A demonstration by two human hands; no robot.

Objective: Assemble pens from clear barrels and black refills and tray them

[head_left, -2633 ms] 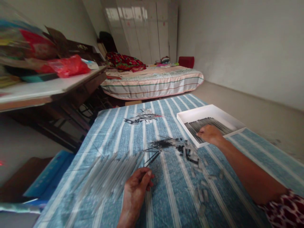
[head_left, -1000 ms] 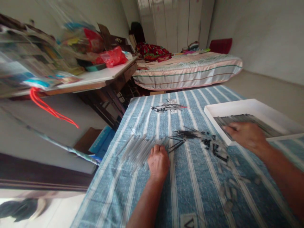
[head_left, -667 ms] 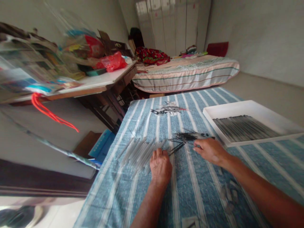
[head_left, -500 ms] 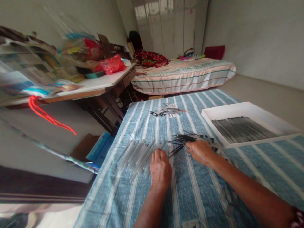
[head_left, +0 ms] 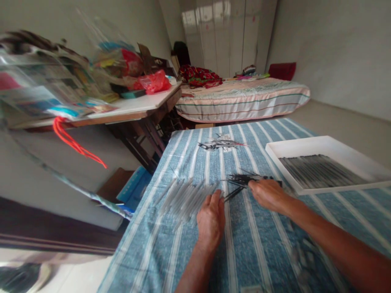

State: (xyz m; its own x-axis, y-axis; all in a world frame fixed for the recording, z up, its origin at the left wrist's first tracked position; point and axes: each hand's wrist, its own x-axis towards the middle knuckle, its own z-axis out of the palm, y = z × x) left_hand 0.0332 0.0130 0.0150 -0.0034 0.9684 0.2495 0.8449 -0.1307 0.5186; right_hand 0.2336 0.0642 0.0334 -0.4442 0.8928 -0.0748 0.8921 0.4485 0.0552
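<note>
Holding rods [head_left: 320,171], the box [head_left: 305,147] sits apart from the right hand [head_left: 266,194] at sticks [head_left: 240,179] and left hand [head_left: 210,219] by tubes [head_left: 183,199] (finger grips: cannot tell).

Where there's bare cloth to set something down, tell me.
Striped cloth lies bare between the left forearm and scattered small pieces, and between the far rod pile and white box. It's crowded around the translucent tubes, black rods and right hand.

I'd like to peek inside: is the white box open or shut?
Open: no lid covers the white box, and dark, thin sticks show inside.
</note>
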